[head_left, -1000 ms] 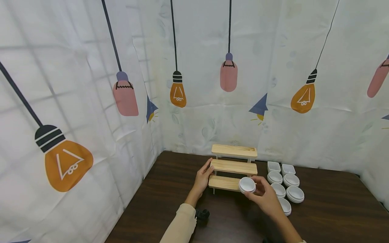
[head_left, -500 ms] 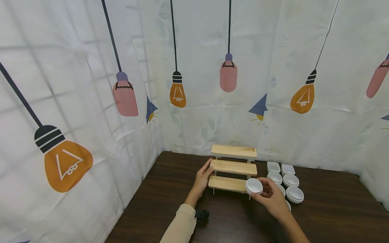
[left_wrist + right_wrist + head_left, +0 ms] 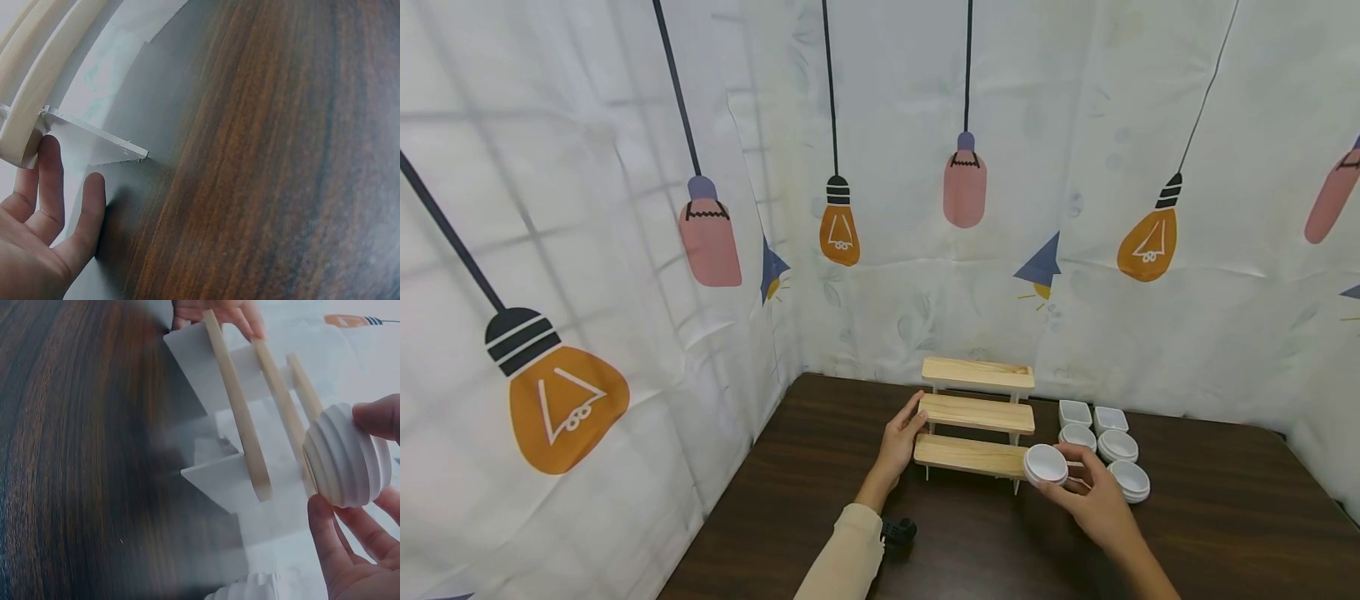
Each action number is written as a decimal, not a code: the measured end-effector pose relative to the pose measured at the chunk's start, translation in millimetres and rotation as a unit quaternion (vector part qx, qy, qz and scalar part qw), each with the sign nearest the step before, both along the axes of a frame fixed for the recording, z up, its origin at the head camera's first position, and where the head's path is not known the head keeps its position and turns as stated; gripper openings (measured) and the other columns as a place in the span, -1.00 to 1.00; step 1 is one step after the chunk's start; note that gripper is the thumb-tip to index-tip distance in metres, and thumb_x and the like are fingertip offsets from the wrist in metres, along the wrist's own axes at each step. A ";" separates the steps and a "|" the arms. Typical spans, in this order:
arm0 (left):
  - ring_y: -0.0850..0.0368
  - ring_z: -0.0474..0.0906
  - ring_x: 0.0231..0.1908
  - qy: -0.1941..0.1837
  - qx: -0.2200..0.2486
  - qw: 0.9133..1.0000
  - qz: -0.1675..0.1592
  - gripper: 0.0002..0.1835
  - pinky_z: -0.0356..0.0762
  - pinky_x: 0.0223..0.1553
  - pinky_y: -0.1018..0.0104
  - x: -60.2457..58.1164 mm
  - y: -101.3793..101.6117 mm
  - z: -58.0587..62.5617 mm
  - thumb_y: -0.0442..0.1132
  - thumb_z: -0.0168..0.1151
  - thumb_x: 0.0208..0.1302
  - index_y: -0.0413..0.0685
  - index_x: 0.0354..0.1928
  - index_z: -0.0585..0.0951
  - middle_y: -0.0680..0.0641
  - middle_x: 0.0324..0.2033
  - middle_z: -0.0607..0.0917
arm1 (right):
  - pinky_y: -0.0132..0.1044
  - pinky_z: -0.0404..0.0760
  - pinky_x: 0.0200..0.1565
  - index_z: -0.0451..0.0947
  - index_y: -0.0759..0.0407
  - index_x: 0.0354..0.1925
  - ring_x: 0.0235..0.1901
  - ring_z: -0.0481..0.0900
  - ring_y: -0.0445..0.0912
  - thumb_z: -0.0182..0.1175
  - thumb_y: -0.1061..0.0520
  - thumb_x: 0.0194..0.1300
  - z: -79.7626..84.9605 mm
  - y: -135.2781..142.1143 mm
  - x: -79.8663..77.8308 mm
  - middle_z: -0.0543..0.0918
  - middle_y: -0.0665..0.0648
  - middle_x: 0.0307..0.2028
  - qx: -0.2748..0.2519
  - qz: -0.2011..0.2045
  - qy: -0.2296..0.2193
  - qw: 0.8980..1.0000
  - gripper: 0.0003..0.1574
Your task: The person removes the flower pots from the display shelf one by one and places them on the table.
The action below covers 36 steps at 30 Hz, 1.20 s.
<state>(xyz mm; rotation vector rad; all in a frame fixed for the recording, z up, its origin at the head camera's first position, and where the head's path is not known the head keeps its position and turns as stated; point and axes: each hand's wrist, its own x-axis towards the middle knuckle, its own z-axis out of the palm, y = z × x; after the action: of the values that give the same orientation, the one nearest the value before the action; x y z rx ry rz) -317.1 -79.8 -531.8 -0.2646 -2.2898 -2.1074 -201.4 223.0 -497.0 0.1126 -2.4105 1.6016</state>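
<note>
A three-tier display stand with light wooden boards on clear side supports stands near the back wall. My left hand grips its left end at the middle board, fingertips on the board's end. In my right hand is a stack of small white round bowls, pinched between thumb and fingers. The stack's ribbed side shows in the right wrist view. It is held just off the right end of the lowest board.
More white round bowls stand in stacks at the right, with white square dishes behind them. A small black object lies beside the left sleeve. A patterned white curtain borders the dark wooden table.
My right hand has moved the bowl stack rightward, from in front of the lowest board to just past its right end. The left hand and the stand have stayed put.
</note>
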 end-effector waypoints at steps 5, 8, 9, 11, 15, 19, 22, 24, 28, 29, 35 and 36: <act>-0.20 0.64 0.02 -0.002 -0.003 1.000 -0.005 -0.46 0.63 0.01 0.03 5.2 -0.4 8.2 0.03 0.06 0.58 0.34 0.54 0.32 -0.21 0.17 0.63 | -0.49 0.64 -0.13 0.48 0.25 0.24 -0.10 0.58 -0.40 0.55 0.18 0.13 0.4 5.1 2.7 0.56 0.12 0.10 0.009 -0.008 0.009 1.000 -0.25; -0.16 0.64 0.03 0.004 -0.006 1.000 -0.002 -0.45 0.63 0.00 0.08 3.1 -0.7 3.4 0.09 0.07 0.56 0.37 0.53 0.34 -0.19 0.17 0.64 | -0.48 0.64 -0.14 0.48 0.24 0.25 -0.11 0.59 -0.40 0.54 0.19 0.15 -0.5 9.8 5.1 0.56 0.04 0.07 0.007 -0.003 0.014 1.000 -0.26; -0.15 0.64 0.03 0.002 -0.007 1.000 0.000 -0.45 0.63 0.01 0.09 0.1 -0.3 -1.2 0.11 0.07 0.55 0.41 0.52 0.34 -0.17 0.18 0.63 | -0.47 0.65 -0.14 0.47 0.24 0.25 -0.11 0.59 -0.40 0.53 0.20 0.15 -1.1 11.5 5.9 0.57 0.02 0.07 0.006 -0.001 0.013 1.000 -0.26; -0.17 0.63 0.04 0.000 -0.005 1.000 0.000 -0.45 0.63 0.02 0.07 -0.2 -0.1 -1.7 0.11 0.07 0.55 0.41 0.52 0.35 -0.18 0.18 0.64 | -0.45 0.67 -0.17 0.47 0.24 0.25 -0.13 0.61 -0.40 0.52 0.22 0.16 -1.8 14.3 7.9 0.57 -0.03 0.03 0.000 0.002 0.011 1.000 -0.27; -0.10 0.66 -0.02 -0.004 -0.003 1.000 -0.001 -0.46 0.63 0.00 0.10 -1.0 0.1 -2.6 0.12 0.09 0.54 0.44 0.51 0.35 -0.18 0.14 0.65 | -0.45 0.67 -0.19 0.46 0.27 0.25 -0.15 0.60 -0.41 0.52 0.23 0.15 -3.4 19.0 11.4 0.57 -0.07 0.00 0.006 -0.001 0.000 1.000 -0.26; -0.04 0.67 -0.05 -0.003 -0.003 1.000 0.000 -0.46 0.63 -0.01 0.13 -1.6 -0.3 -2.4 0.12 0.09 0.54 0.45 0.51 0.35 -0.17 0.13 0.66 | -0.46 0.67 -0.20 0.45 0.28 0.27 -0.15 0.61 -0.42 0.52 0.23 0.16 -3.3 23.5 14.6 0.58 -0.12 -0.03 0.005 -0.004 -0.011 1.000 -0.25; -0.08 0.67 -0.02 -0.001 -0.004 1.000 0.000 -0.45 0.63 0.01 0.11 -1.4 -0.6 -1.7 0.11 0.08 0.55 0.42 0.52 0.34 -0.17 0.19 0.64 | -0.45 0.68 -0.21 0.44 0.27 0.29 -0.15 0.61 -0.44 0.51 0.22 0.18 -2.9 28.2 16.9 0.58 -0.22 -0.05 0.001 -0.005 -0.018 1.000 -0.24; -0.14 0.66 0.00 0.002 -0.003 1.000 0.000 -0.44 0.64 0.02 0.07 -0.5 -0.5 -0.8 0.10 0.07 0.56 0.37 0.53 0.33 -0.19 0.22 0.63 | -0.47 0.67 -0.20 0.44 0.27 0.29 -0.14 0.61 -0.46 0.50 0.21 0.20 -3.4 32.1 17.8 0.55 -0.30 -0.05 0.005 -0.004 -0.016 1.000 -0.25; -0.24 0.63 0.03 0.003 -0.001 1.000 -0.002 -0.44 0.62 0.04 0.00 2.5 0.0 3.0 0.04 0.05 0.58 0.31 0.55 0.31 -0.23 0.21 0.63 | -0.54 0.64 -0.17 0.45 0.28 0.27 -0.12 0.59 -0.49 0.49 0.20 0.21 -5.0 40.0 18.4 0.52 -0.39 -0.05 0.025 -0.007 0.003 1.000 -0.28; -0.27 0.62 0.04 0.004 0.000 1.000 -0.003 -0.45 0.62 0.05 -0.02 3.2 0.0 4.0 0.01 0.04 0.59 0.27 0.55 0.31 -0.25 0.20 0.63 | -0.55 0.64 -0.17 0.46 0.28 0.26 -0.12 0.59 -0.50 0.50 0.20 0.20 -5.3 41.8 18.5 0.52 -0.39 -0.05 0.031 -0.009 0.007 0.999 -0.28; -0.37 0.58 0.06 0.000 0.002 1.000 -0.010 -0.46 0.61 0.06 -0.10 4.5 -0.2 8.5 -0.09 0.02 0.62 0.16 0.56 0.30 -0.30 0.19 0.62 | -0.55 0.64 -0.18 0.46 0.25 0.26 -0.14 0.55 -0.53 0.53 0.14 0.17 -5.8 50.7 20.7 0.50 -0.33 -0.04 0.052 -0.031 -0.013 0.998 -0.25; -0.36 0.59 0.06 -0.001 0.002 1.000 -0.009 -0.45 0.61 0.06 -0.09 4.2 -0.1 8.0 -0.07 0.02 0.61 0.18 0.56 0.30 -0.29 0.19 0.62 | -0.54 0.64 -0.19 0.45 0.24 0.27 -0.14 0.55 -0.53 0.53 0.12 0.17 -5.9 52.1 21.1 0.50 -0.32 -0.04 0.053 -0.034 -0.021 0.998 -0.23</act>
<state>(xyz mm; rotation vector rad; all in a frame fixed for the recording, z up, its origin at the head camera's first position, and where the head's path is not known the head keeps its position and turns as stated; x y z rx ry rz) -312.8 -79.9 -523.8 -0.2848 -2.2922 -2.1210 -180.3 275.1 -502.9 0.0174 -2.5025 1.4619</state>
